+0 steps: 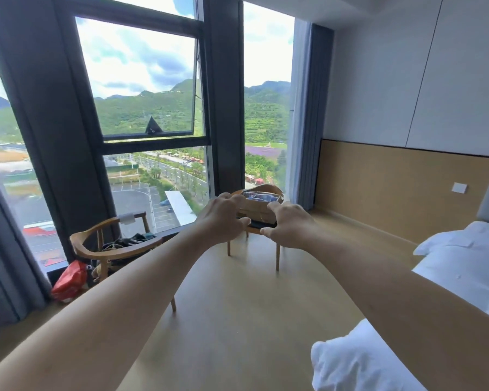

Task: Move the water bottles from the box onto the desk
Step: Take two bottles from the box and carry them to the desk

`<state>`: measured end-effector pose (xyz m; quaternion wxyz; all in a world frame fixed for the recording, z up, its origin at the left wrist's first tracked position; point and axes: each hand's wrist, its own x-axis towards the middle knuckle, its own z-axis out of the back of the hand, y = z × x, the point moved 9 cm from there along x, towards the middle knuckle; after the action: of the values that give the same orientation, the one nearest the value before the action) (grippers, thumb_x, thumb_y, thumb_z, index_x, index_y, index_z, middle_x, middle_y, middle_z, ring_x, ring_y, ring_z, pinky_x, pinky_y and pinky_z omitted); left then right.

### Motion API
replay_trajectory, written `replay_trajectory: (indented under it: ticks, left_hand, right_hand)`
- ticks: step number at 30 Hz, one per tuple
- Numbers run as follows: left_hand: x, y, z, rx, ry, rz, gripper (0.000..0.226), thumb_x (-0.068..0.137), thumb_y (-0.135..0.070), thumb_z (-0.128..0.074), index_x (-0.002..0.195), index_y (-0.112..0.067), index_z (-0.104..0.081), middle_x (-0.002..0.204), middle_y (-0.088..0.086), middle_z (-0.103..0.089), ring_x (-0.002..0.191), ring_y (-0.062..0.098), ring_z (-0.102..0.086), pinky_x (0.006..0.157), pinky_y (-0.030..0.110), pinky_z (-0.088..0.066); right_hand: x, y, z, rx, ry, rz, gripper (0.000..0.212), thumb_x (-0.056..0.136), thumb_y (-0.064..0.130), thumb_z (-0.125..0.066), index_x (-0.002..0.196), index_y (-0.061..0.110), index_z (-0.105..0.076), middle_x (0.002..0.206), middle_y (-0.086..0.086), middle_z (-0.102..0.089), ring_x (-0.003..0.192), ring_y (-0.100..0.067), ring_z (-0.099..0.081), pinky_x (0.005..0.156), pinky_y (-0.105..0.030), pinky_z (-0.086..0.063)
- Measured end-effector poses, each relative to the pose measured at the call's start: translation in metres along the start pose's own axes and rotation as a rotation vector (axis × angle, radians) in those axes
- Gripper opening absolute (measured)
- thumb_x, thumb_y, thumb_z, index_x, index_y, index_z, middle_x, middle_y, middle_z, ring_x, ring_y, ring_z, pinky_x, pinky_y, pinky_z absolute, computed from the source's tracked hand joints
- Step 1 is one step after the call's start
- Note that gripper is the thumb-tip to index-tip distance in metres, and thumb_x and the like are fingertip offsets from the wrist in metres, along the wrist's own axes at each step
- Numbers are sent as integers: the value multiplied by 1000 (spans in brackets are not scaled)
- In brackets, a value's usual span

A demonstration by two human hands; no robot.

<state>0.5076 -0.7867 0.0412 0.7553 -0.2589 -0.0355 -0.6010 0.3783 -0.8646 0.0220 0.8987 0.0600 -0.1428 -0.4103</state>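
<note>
Both arms reach toward the open brown cardboard box (259,209) of water bottles (259,196) on the far wooden chair (268,221); left hand (223,218) and right hand (290,222) are spread, grasping nothing yet. Judged step: approach; next, grasp the box's sides

A brown cardboard box (256,208) sits on the seat of a wooden chair (268,190) by the window, its top open and upright. Inside, a packed cluster of water bottles (261,196) shows dark blue and clear through plastic wrap, too blurred to count. The box fills most of the seat, its near side facing into the room.
</note>
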Motion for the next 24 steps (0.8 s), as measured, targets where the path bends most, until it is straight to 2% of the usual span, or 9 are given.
replay_trajectory:
  ticks: [5, 8, 13, 16, 24]
  left_hand:
    - [74, 47, -30, -12, 35, -8, 64, 92, -38, -71, 150, -24, -47, 146, 8, -51, 128, 29, -49, 98, 43, -51]
    - [120, 76, -49, 13, 56, -5, 65, 92, -38, -70, 151, -25, -45, 146, 9, -51, 130, 30, -48, 100, 47, -50]
    - [208, 119, -86, 59, 56, -16, 58, 92, -39, -68, 145, -23, -51, 144, 9, -52, 129, 29, -48, 99, 41, -47]
    - [272, 141, -107, 92, 50, -15, 61, 93, -39, -68, 148, -22, -48, 146, 8, -50, 134, 29, -45, 102, 40, -43]
    - [467, 179, -126, 83, -11, 24, 63, 94, -36, -68, 150, -20, -46, 148, 9, -49, 133, 29, -47, 101, 39, -45]
  right_hand:
    - [86, -3, -31, -9, 24, -31, 65, 88, 51, -63, 143, 24, -43, 139, -10, -51, 127, -30, -46, 100, -46, -47]
    - [139, -11, -50, -8, 28, -40, 63, 87, 51, -63, 141, 24, -44, 138, -12, -49, 127, -31, -46, 100, -45, -46]
    - [235, -35, -81, 10, 29, -14, 64, 87, 49, -65, 143, 26, -44, 133, -7, -53, 119, -28, -50, 96, -45, -51]
    - [304, -56, -92, 15, 27, 3, 62, 85, 49, -66, 140, 28, -45, 128, -4, -55, 114, -26, -52, 91, -43, -52]
    - [502, -119, -73, 33, -6, 17, 54, 82, 48, -63, 130, 24, -52, 121, -5, -61, 107, -28, -57, 89, -46, -53]
